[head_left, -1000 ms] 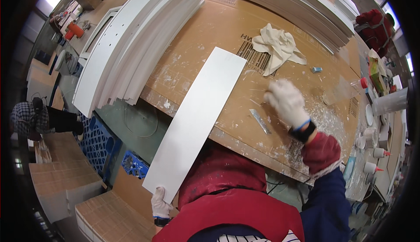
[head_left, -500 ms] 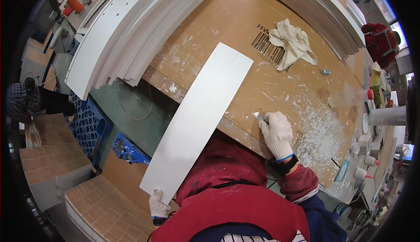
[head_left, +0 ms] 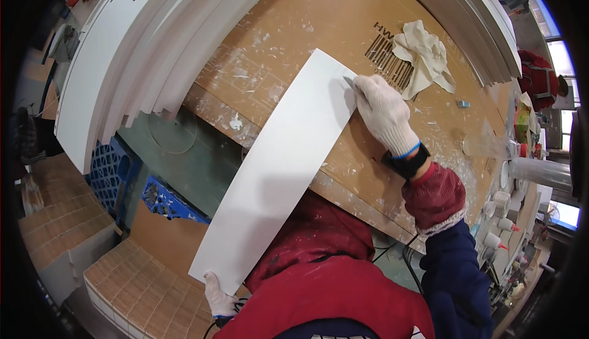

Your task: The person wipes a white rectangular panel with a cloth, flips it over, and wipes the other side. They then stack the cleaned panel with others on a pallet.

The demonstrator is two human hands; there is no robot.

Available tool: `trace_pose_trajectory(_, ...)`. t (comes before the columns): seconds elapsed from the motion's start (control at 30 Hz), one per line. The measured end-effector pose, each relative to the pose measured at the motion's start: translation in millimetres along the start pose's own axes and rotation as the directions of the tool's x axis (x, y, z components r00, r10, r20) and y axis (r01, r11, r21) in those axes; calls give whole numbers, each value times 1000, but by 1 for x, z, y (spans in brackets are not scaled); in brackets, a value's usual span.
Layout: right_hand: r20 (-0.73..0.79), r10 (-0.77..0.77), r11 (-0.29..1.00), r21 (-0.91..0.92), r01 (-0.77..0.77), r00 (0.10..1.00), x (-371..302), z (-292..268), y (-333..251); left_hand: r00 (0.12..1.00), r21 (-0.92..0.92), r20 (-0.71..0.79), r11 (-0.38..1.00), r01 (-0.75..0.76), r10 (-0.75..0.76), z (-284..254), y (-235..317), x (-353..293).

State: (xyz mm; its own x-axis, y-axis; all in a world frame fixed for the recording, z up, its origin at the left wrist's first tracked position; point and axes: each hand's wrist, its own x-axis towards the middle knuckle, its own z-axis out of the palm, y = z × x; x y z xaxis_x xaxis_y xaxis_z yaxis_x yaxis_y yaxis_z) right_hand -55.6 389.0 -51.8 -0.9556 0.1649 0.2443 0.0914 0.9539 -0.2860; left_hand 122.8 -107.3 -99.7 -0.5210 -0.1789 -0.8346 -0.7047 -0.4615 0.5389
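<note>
A long white panel (head_left: 270, 173) lies slantwise, its far end on the cardboard-covered table and its near end reaching past the table edge beside my red apron. My left hand (head_left: 219, 296), in a white knit glove, is closed on the near end with the thumb on top. My right hand (head_left: 383, 111), gloved too, is closed around a small, thin grey blade-like piece (head_left: 349, 82). Its tip rests at or just above the panel's right edge near the far corner; whether it touches I cannot tell. Most of that piece is hidden in my fingers.
Stacked white panels stand at the left (head_left: 141, 38) and far right (head_left: 472, 26) of the cardboard (head_left: 276, 38). A crumpled cream cloth (head_left: 423, 57) and a small blue block (head_left: 463, 103) lie there. Red-tipped bottles (head_left: 496, 241) stand at right; blue plastic crates (head_left: 110, 173) sit at lower left.
My right hand has moved up and away from the cardboard to the panel's far right edge, carrying the small grey piece. My left hand still holds the near end.
</note>
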Motion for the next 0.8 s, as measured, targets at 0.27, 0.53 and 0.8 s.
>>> trace_pose_trajectory(0.27,178,-77,992,-87,94,981,32,18,16,993,103,-116,995,1,12,16,4,-15)
trace_pose_trajectory(0.53,368,-159,986,16,164,916,33,9,14,986,135,-164,989,55,-33,10,10,-14)
trace_pose_trajectory(0.8,186,-29,999,20,26,982,30,16,14,976,208,-212,974,94,-49,-4,6,-12)
